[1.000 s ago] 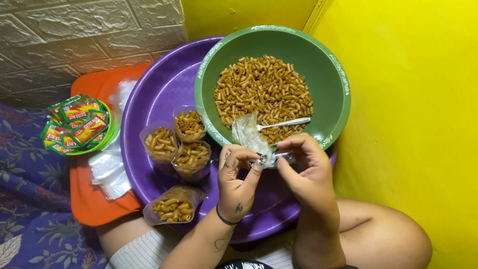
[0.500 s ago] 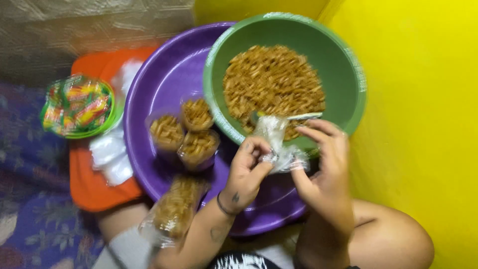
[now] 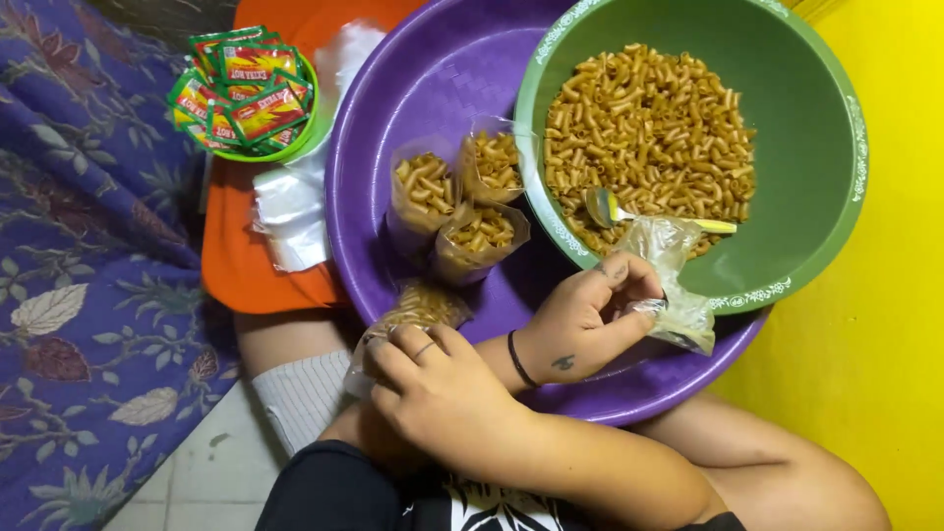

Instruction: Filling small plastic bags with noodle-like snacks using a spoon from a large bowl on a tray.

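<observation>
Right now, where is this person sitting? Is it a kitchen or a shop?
Probably a home, on the floor, set up for packing snacks by hand. A green bowl of fried macaroni sits in a purple basin, small filled bags stand beside it, and a patterned purple cloth covers the floor.

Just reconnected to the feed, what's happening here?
The person's left hand pinches an empty clear bag at the green bowl, where a spoon lies in the macaroni. The right hand, crossed over it, grips a filled bag in the purple basin.
</observation>
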